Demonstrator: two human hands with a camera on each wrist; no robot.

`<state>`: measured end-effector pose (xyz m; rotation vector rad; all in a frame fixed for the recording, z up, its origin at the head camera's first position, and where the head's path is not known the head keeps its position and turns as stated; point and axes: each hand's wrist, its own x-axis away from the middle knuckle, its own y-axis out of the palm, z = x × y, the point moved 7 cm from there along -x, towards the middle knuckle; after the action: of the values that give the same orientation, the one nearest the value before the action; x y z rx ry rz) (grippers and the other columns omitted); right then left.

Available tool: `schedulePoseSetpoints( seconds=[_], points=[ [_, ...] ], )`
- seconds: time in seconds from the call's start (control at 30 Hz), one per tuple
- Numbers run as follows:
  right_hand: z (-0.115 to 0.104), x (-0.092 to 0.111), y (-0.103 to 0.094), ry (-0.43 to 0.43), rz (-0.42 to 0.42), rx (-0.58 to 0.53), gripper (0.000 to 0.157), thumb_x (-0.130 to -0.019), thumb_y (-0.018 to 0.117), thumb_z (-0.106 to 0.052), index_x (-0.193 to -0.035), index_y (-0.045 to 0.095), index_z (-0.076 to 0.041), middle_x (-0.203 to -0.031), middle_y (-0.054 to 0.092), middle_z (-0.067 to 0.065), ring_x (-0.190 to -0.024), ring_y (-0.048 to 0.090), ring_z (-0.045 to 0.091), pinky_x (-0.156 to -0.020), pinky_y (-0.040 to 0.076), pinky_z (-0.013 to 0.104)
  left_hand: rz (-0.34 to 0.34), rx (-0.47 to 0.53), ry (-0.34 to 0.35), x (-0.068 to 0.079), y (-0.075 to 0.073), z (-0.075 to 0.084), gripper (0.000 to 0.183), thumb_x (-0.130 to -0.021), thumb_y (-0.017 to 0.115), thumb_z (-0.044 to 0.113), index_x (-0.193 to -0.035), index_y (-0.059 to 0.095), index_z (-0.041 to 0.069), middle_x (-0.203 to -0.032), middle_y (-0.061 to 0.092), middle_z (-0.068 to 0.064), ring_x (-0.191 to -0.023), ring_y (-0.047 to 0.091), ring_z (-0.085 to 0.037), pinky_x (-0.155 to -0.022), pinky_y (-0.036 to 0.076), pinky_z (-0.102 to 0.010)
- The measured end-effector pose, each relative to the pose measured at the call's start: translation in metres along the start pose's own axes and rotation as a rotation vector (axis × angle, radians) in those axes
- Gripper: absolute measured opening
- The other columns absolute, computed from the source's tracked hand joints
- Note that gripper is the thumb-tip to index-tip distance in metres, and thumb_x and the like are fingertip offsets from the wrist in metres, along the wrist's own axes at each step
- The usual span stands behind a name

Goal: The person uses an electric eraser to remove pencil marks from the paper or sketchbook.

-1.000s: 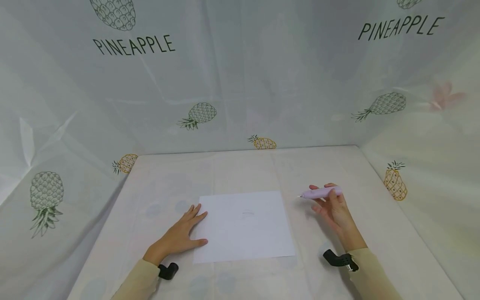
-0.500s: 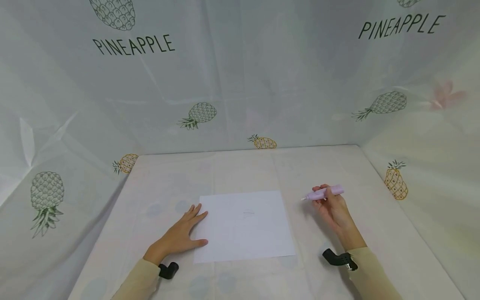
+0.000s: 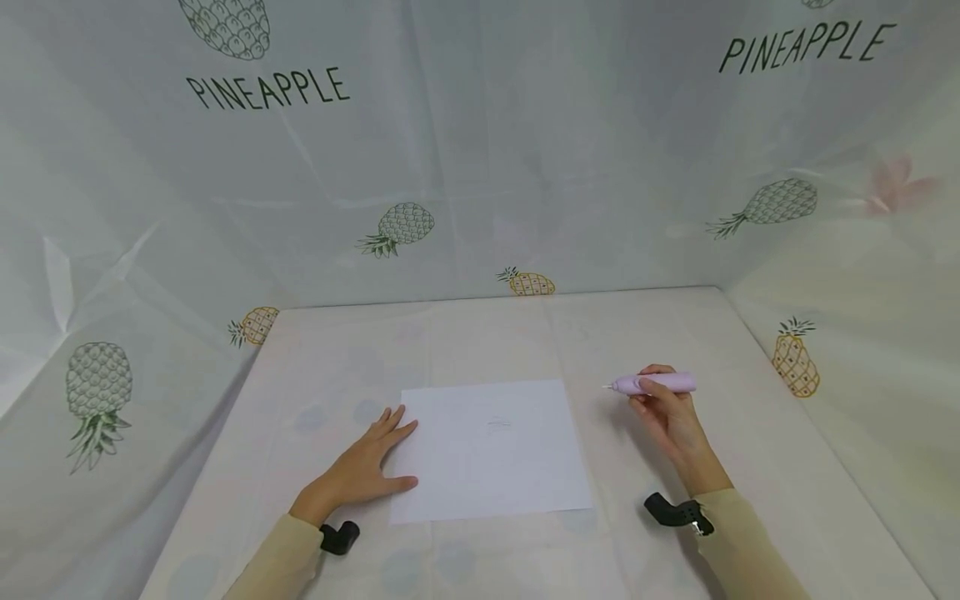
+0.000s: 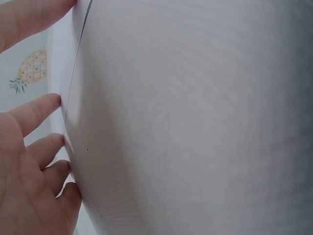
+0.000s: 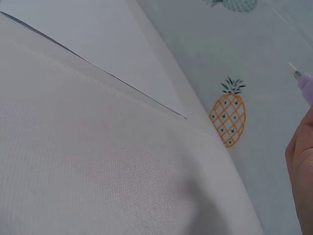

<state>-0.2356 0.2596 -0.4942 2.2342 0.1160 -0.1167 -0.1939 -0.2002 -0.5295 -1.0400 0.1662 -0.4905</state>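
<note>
A white sheet of paper (image 3: 487,467) lies on the table with a few faint pencil lines (image 3: 498,424) near its middle. My left hand (image 3: 362,467) rests with spread fingers on the sheet's left edge; in the left wrist view its fingertips (image 4: 55,99) touch down along that edge. To the right of the paper, my right hand (image 3: 675,425) holds a thick, pale purple electric eraser (image 3: 667,383) raised above the table. Its thin white tip in a metal collar points left toward the sheet. The right wrist view catches only the front end of the eraser (image 5: 307,88).
A white cloth covers the table (image 3: 480,342). Pale curtains (image 3: 480,150) printed with pineapples hang behind it and at both sides. Each wrist wears a black strap with a small camera, such as the right wrist camera (image 3: 667,511).
The electric eraser has shifted slightly right in my right hand's grip and turned from a slant to nearly level. My left hand stays on the paper's edge.
</note>
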Motion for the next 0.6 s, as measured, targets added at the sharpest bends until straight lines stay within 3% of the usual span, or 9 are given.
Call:
schedulePoseSetpoints(
  seconds=[0.2,0.37,0.5,0.6],
  points=[
    [0.001,-0.002,0.004,-0.008,-0.029,-0.048,0.038,-0.098,0.030,0.016,-0.105,0.064,0.002,-0.082,0.060,0.010,-0.065,0.056,0.018,-0.058,0.046,0.026,-0.001,0.010,0.001,-0.001,-0.001,0.001,0.094,-0.083,0.070,0.065,-0.156,0.037,0.016,-0.166,0.014,-0.010,-0.150,0.010,-0.038,-0.109,0.025,-0.070],
    [0.004,-0.002,0.008,0.011,-0.069,-0.090,0.037,-0.097,0.033,0.015,-0.101,0.068,0.008,-0.075,0.063,0.013,-0.061,0.056,0.018,-0.060,0.050,0.028,-0.005,0.018,-0.007,0.000,-0.002,-0.001,0.094,-0.082,0.071,0.065,-0.156,0.037,0.017,-0.166,0.014,-0.009,-0.151,0.008,-0.036,-0.110,0.024,-0.068],
    [0.007,-0.002,0.011,0.014,-0.096,-0.084,0.031,-0.097,0.038,0.014,-0.092,0.068,0.007,-0.074,0.061,0.010,-0.060,0.040,0.017,-0.056,0.037,0.024,-0.010,0.021,-0.014,0.000,-0.002,-0.002,0.095,-0.081,0.070,0.066,-0.156,0.037,0.018,-0.166,0.013,-0.008,-0.151,0.007,-0.035,-0.111,0.023,-0.068],
    [0.010,-0.002,0.014,0.008,-0.113,-0.058,0.028,-0.098,0.041,0.012,-0.091,0.067,0.004,-0.081,0.062,0.009,-0.060,0.040,0.014,-0.055,0.028,0.024,-0.014,0.021,-0.015,0.001,-0.003,0.000,0.095,-0.081,0.071,0.066,-0.156,0.037,0.017,-0.166,0.013,-0.009,-0.151,0.008,-0.036,-0.111,0.023,-0.068]
  ],
)
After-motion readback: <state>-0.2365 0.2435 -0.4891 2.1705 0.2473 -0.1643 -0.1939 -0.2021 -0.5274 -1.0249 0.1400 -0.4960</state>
